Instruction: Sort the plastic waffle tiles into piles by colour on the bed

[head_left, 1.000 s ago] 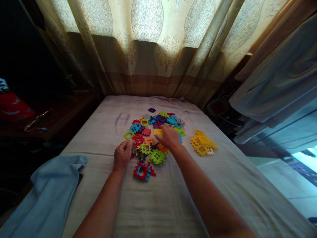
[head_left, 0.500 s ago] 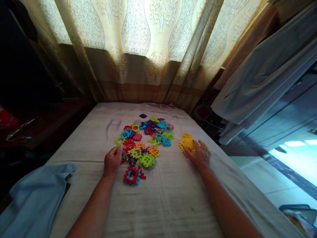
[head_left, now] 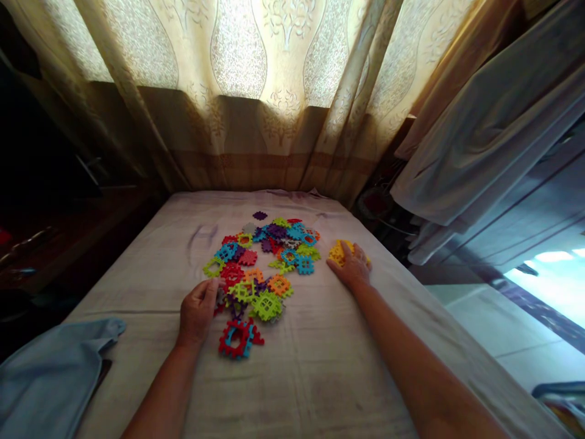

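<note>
My left hand (head_left: 197, 311) is at the left edge of the piled gear-edged plastic pieces, its thumb and fingers pressed together; whatever may be between them is hidden. Close to its fingertips lie red pieces (head_left: 233, 274) and lime green ones (head_left: 267, 305). My right hand (head_left: 353, 267) rests with spread fingers on top of the yellow pieces (head_left: 339, 251), which sit apart at the right and are partly covered by it. Nearer to me, a red piece (head_left: 227, 348) overlaps a blue one.
Everything lies on a pale cloth-covered surface (head_left: 311, 366). Blue pieces (head_left: 304, 264) and a lone purple piece (head_left: 260, 215) are farther back. A light blue cloth (head_left: 55, 366) is at the left, patterned curtains (head_left: 240, 128) behind, and hanging clothes (head_left: 475, 134) at the right.
My right hand has shifted farther over the yellow pieces, which now look more gathered beneath it. My left hand stays beside the pile, and the view has shifted slightly.
</note>
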`<state>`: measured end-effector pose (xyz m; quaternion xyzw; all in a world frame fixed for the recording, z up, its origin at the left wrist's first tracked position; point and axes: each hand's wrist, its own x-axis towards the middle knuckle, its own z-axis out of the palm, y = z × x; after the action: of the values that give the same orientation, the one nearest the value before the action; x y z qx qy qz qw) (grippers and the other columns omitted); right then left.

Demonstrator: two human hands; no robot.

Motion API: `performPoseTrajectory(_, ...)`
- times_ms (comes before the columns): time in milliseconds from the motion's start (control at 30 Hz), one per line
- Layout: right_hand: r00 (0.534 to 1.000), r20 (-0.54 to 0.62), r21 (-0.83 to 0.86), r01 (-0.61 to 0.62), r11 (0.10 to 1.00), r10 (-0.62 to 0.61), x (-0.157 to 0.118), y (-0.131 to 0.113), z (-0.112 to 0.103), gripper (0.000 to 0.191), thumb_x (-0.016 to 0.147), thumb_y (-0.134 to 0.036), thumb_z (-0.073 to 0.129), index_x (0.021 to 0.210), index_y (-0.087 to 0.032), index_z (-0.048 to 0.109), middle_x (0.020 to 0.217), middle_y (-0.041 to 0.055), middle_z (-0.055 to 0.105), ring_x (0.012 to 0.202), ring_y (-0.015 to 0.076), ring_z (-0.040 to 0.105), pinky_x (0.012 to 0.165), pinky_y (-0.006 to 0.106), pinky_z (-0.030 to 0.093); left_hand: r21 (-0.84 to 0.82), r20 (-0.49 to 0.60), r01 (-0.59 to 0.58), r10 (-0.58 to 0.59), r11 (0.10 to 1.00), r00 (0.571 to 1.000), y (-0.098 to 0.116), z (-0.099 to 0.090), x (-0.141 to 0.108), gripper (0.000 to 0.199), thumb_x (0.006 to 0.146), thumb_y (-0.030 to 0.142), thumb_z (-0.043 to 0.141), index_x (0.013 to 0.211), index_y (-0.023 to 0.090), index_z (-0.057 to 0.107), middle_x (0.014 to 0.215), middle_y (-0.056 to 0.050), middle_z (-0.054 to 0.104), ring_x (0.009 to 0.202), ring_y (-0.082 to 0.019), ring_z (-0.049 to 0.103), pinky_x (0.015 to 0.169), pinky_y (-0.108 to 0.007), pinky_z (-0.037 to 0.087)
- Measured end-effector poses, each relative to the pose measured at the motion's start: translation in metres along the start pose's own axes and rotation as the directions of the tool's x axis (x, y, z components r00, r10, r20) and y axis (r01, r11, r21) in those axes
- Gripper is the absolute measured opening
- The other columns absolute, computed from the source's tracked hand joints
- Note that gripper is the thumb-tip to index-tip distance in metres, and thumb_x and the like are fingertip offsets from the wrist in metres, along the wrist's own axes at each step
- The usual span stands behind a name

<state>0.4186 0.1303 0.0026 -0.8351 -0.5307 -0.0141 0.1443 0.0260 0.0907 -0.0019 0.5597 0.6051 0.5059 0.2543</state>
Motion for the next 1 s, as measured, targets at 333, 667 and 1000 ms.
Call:
performPoseTrajectory(333,0.999,-0.006,0.066,-0.031,0.997,0.031,0.097,-0.017,0.031,0.073,0.087,-0.06,0.052,0.15,-0.027,0.036,0.157,0.0189,0.026,0.143,0.036,0.027,0.107,0.06,0.027,0.028,0.009,0.008,-0.008,1.0,1.0,0.005,-0.002,-0.002,0.044,0.082,0.058,0.05,0.074,0.02,0.07,0.088,-0.006,0.076,0.091,-0.023,0.07,0.089,-0.032,0.055)
performPoseTrajectory(667,0.996,-0.069,0.111,-0.055,0.992,0.063,0.175,-0.029,0.061,0.07,0.082,-0.064,0.053,0.142,-0.029,0.043,0.151,0.0176,0.029,0.136,0.0387,0.03,0.104,0.062,0.03,0.036,-0.006,0.058,-0.058,0.998,0.998,0.008,-0.002,-0.007,0.046,0.084,0.061,0.051,0.072,0.02,0.07,0.092,-0.008,0.075,0.095,-0.024,0.069,0.093,-0.034,0.054)
performPoseTrajectory(1000,0.943,-0.321,0.163,0.143,0.976,-0.084,0.142,-0.054,0.047,0.053,0.094,-0.045,0.035,0.136,-0.02,0.055,0.153,0.0162,0.038,0.14,0.0338,0.033,0.109,0.058,0.029,-0.02,-0.001,0.049,-0.049,0.999,0.999,0.008,-0.002,-0.006,0.043,0.084,0.058,0.052,0.072,0.02,0.069,0.092,-0.009,0.075,0.093,-0.023,0.069,0.092,-0.034,0.054)
